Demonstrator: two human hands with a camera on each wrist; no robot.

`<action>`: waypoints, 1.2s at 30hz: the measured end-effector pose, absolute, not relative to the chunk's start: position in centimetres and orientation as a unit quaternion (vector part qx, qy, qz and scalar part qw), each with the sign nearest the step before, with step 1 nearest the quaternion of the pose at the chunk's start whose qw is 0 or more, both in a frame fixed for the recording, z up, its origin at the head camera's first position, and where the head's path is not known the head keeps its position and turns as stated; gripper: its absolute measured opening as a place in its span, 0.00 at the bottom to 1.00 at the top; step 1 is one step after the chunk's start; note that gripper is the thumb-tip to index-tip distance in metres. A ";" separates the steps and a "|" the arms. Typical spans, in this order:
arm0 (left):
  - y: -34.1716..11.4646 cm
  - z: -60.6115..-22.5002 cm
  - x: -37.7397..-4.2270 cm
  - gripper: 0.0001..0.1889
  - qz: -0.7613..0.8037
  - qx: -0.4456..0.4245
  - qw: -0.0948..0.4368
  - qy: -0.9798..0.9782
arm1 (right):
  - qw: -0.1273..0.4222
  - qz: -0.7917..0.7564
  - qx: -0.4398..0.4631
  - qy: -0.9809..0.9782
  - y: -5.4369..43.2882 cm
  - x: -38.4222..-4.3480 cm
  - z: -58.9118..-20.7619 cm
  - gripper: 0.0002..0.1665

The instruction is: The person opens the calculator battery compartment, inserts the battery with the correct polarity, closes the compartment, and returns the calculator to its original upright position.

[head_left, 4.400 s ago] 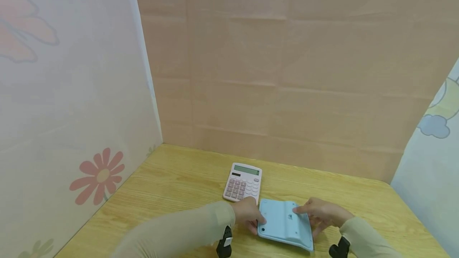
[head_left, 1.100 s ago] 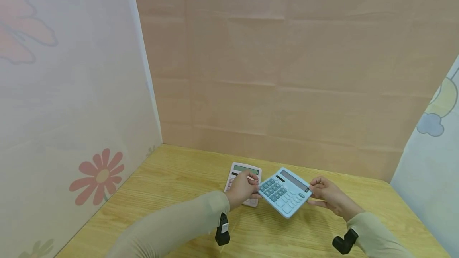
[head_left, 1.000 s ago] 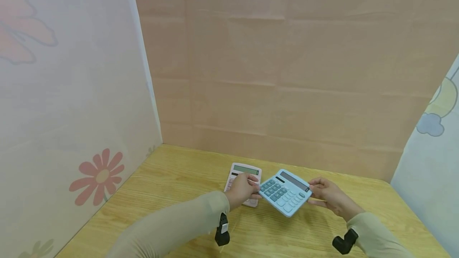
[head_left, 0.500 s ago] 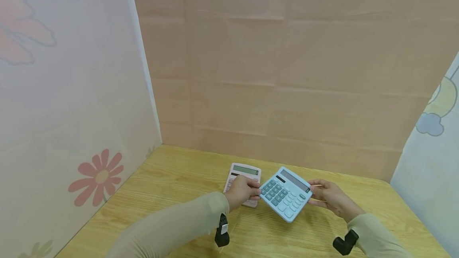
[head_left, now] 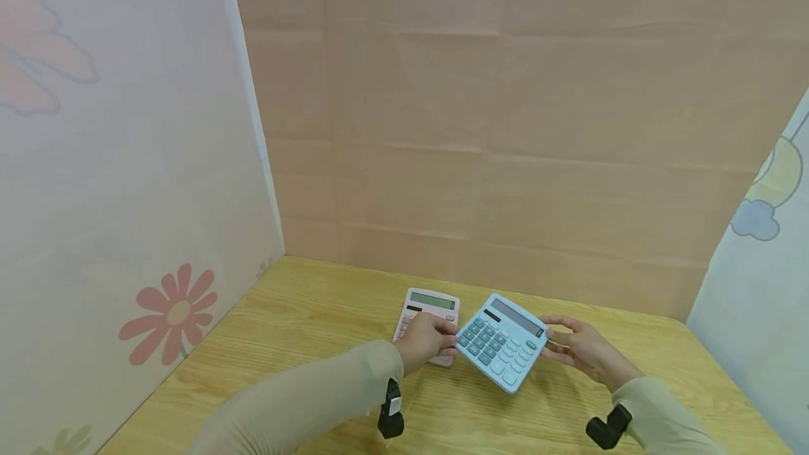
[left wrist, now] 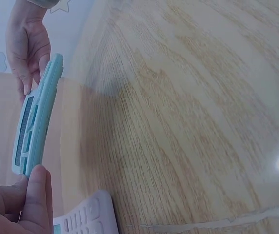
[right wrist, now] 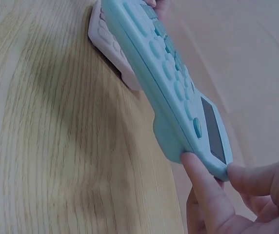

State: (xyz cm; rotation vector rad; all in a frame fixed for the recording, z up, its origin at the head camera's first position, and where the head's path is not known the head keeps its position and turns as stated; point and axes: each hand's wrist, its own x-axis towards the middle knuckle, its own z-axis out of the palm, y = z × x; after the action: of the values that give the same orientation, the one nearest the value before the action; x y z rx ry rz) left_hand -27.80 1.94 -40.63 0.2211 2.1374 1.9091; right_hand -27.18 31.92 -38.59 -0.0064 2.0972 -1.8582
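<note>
A light blue calculator (head_left: 502,343) is held above the table, keys and display facing up, its body turned at a slant. My left hand (head_left: 426,343) pinches its left corner between thumb and fingers. At the opposite corner, near the display, my right hand (head_left: 584,350) grips it with the thumb on top and fingers beneath. In the right wrist view the blue calculator (right wrist: 171,78) is seen from its edge, clear of the wood. A pink calculator (head_left: 432,300) lies on the table, its keys partly covered by my left hand.
The yellow wooden table (head_left: 329,300) ends at a tan paper backdrop (head_left: 411,160). White panels with printed flowers (head_left: 177,312) and a cloud (head_left: 755,220) stand at the left and right. Each wrist wears a black camera.
The blue calculator was back side up near the table several seconds ago; it is now lifted with its keys up. Over the last second it tilts slightly, hands almost still.
</note>
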 end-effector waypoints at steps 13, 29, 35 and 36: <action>2.1 -40.6 -27.6 0.11 0.662 0.066 0.137 0.734 | 0.134 -0.675 0.040 0.724 31.6 -28.1 -38.2 0.31; 2.8 -39.9 -27.6 0.11 0.684 0.063 0.120 0.716 | 0.108 -0.711 0.052 0.693 31.0 -29.3 -37.5 0.33; 3.1 -40.2 -27.7 0.11 0.686 0.064 0.115 0.716 | 0.109 -0.689 0.073 0.713 30.5 -29.6 -37.4 0.32; 3.2 -40.3 -27.7 0.11 0.686 0.063 0.115 0.716 | 0.112 -0.688 0.074 0.713 30.4 -29.7 -37.3 0.31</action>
State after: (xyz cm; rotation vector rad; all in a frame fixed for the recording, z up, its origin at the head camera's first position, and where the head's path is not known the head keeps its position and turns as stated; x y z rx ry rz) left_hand -27.70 3.23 -40.33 0.1859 2.0972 2.0101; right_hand -29.71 30.43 -37.34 0.2167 2.0930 -2.0197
